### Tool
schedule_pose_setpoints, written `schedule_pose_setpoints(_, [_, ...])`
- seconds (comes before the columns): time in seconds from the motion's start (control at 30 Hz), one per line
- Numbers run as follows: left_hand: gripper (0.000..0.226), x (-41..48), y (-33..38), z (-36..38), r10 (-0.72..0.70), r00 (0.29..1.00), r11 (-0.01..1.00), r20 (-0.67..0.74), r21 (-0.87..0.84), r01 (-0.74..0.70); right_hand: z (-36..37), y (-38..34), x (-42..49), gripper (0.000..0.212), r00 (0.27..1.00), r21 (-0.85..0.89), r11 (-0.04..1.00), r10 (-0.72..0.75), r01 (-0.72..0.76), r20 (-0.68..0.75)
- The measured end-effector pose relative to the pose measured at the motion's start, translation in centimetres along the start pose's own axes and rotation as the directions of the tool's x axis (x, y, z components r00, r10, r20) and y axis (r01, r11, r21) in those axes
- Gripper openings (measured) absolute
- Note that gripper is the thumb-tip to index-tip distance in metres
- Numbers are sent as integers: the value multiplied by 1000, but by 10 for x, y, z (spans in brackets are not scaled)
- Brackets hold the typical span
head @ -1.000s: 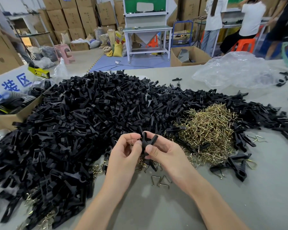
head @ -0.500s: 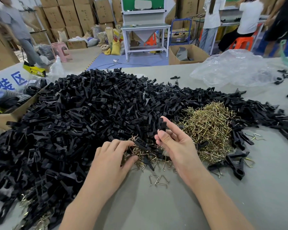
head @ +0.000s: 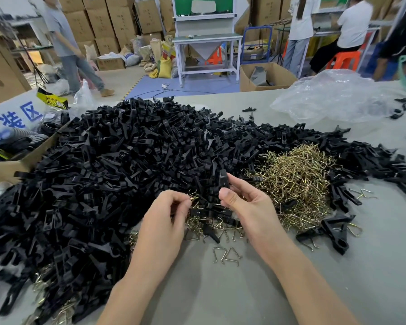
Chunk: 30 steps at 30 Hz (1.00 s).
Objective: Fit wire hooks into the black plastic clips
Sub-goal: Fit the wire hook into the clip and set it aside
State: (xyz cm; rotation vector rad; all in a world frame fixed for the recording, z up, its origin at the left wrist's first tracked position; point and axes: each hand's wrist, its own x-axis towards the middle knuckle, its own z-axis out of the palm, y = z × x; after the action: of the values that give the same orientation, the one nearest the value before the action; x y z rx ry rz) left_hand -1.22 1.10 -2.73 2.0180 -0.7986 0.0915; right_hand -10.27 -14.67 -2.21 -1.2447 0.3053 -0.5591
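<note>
A big heap of black plastic clips (head: 117, 174) covers the left and middle of the grey table (head: 220, 289). A mound of brass-coloured wire hooks (head: 295, 181) lies to its right. My right hand (head: 246, 207) holds one black clip (head: 223, 178) upright between thumb and fingers. My left hand (head: 167, 219) pinches a wire hook (head: 193, 197) at its fingertips, just left of the clip and apart from it. Two loose hooks (head: 226, 255) lie on the table below my hands.
Several fitted clips (head: 333, 231) lie at the right of the hook mound. A clear plastic bag (head: 338, 95) sits at the back right. A cardboard box (head: 12, 165) stands at the left edge. People, cartons and a white workbench (head: 206, 41) fill the background.
My left hand left the clip, dropped to the loose hooks, then lifted with one hook pinched. My right hand kept the black clip and turned it upright.
</note>
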Motion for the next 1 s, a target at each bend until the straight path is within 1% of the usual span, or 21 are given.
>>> schedule_pose_setpoints(0.07, [10, 1, 5, -1, -96, 994, 982, -60, -167, 85, 0, 3, 1, 32, 1000, 6, 1000, 7, -7, -4])
schedule_pose_setpoints(0.13, [9, 4, 7, -3, -168, 981, 952, -99, -275, 136, 0, 5, 1, 33, 1000, 6, 1000, 16, -16, -16])
schedule_pose_setpoints(0.2, [10, 6, 8, -4, -227, 969, 907, -94, -382, 175, -1, 5, 0, 37, 1000, -19, 1000, 13, -13, -8])
schedule_pose_setpoints(0.27, [14, 6, 8, -5, -248, 966, 865, -72, -465, 187, 0, 4, -1, 41, 1000, -95, 995, -10, 12, 20])
schedule_pose_setpoints(0.33, [17, 6, 9, -6, -245, 969, 826, -12, -526, 203, 3, 3, -3, 44, 997, -180, 982, -43, 53, 59])
schedule_pose_setpoints(0.4, [18, 5, 9, -6, -245, 965, 776, 96, -578, 254, 5, 5, -6, 48, 994, -268, 960, -63, 85, 89])
schedule_pose_setpoints(0.47, [22, 5, 10, -5, -254, 947, 687, 197, -653, 320, 7, 7, -7, 51, 989, -341, 933, -77, 115, 124])
schedule_pose_setpoints(0.5, [29, 5, 11, -5, -262, 936, 633, 234, -691, 350, 7, 7, -7, 52, 988, -357, 926, -81, 123, 131])
schedule_pose_setpoints(0.53, [38, 5, 11, -5, -270, 928, 595, 257, -713, 371, 7, 8, -7, 55, 988, -360, 924, -86, 127, 129])
schedule_pose_setpoints(0.57, [45, 6, 11, -5, -276, 923, 585, 268, -716, 383, 7, 8, -7, 57, 988, -355, 926, -91, 129, 122])
schedule_pose_setpoints(0.6, [48, 6, 11, -4, -278, 922, 595, 271, -705, 386, 7, 8, -7, 59, 988, -345, 929, -97, 132, 118])
schedule_pose_setpoints(0.8, [38, 5, 10, -4, -261, 929, 657, 264, -656, 371, 5, 9, -7, 62, 983, -326, 934, -106, 150, 148])
schedule_pose_setpoints(0.9, [35, 4, 11, -3, -263, 932, 679, 249, -639, 362, 5, 12, -7, 60, 981, -371, 914, -116, 166, 153])
schedule_pose_setpoints(0.97, [33, 3, 13, -3, -275, 916, 643, 292, -653, 401, 4, 13, -6, 61, 980, -400, 898, -133, 183, 148])
schedule_pose_setpoints(1.0, [31, 3, 15, -3, -271, 901, 594, 340, -677, 434, 4, 14, -6, 62, 980, -404, 896, -135, 183, 145])
